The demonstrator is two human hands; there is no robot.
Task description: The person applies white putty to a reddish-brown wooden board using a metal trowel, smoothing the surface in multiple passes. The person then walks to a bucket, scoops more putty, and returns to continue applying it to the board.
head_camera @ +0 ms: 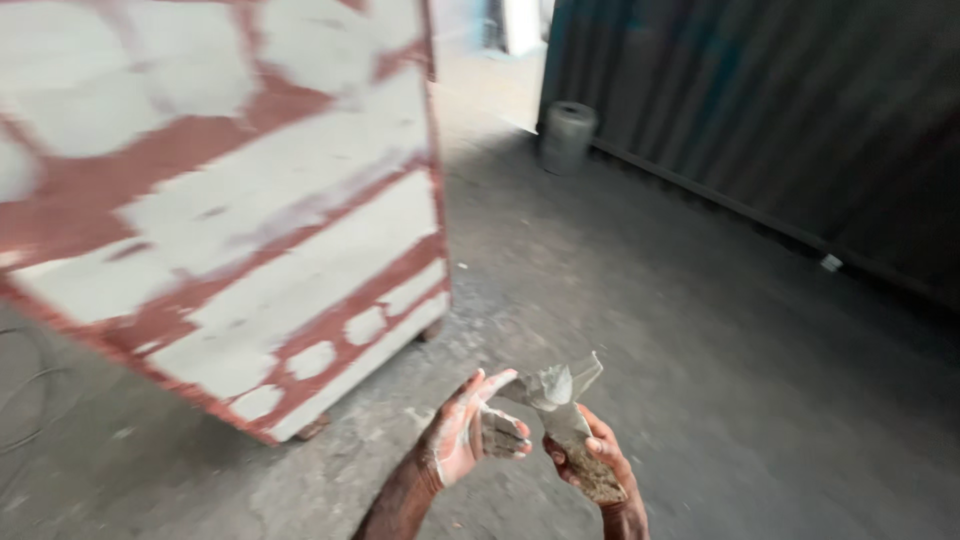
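- Right, we're looking down at a dark, dusty concrete floor (700, 330), and to our left looms a big red cabinet (230, 200) patched all over with pale grey filler, tilted in our view.
- Beyond it, a grey cylindrical drum (568, 135) stands against a dark corrugated wall (780, 120); what's inside, we cannot tell.
- Nothing stands between us and the cabinet.
- Low in the middle, our right hand (600, 465) grips a flat putty scraper (560, 395), its blade and handle caked in grey putty.
- Our left hand (470, 435) is spread open, palm smeared white, fingertips touching the blade's edge.
- Both hands (530, 450) sit close together, just above the floor, near the cabinet's lower corner.
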